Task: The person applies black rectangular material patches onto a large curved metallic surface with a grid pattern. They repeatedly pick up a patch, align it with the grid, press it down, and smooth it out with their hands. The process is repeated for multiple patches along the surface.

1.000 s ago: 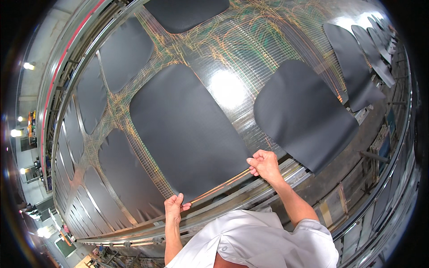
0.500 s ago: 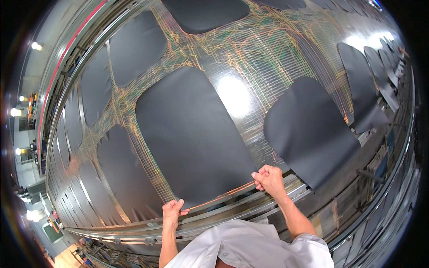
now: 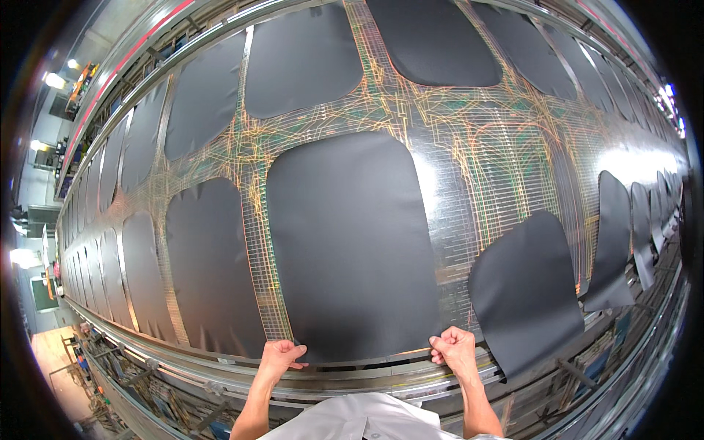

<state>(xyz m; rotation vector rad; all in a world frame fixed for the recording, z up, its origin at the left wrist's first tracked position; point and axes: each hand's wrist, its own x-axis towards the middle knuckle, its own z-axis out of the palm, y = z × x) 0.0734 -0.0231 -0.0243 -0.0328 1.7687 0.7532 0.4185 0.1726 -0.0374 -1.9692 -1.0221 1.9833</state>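
My white shirt [image 3: 359,418] lies nearest, between my two bare forearms. My left hand [image 3: 282,356] is nearly closed, thumb drawn against curled fingers, pinching the near left corner of a black sheet [image 3: 352,249]. My right hand [image 3: 454,347], likewise closed to a pinch, grips the near right corner; just left of its fingertips runs a thin orange line [image 3: 414,353]. A metal rail [image 3: 367,383] passes just on my side of both hands. The black sheet spans the gap between my hands and extends away from me, flat, to a rounded far end. Left of my left hand, beyond a narrow gridded strip, lies a second dark sheet [image 3: 213,264]. Right of my right hand, a curved sheet [image 3: 528,293] rests with its near end overhanging the edge. Farther from both hands, a dark surface [image 3: 513,154] shows crossing orange, green and pale lines. Beyond it lies another row of dark sheets [image 3: 304,62]. Far to the left of my left hand are bright lamps [image 3: 53,80].
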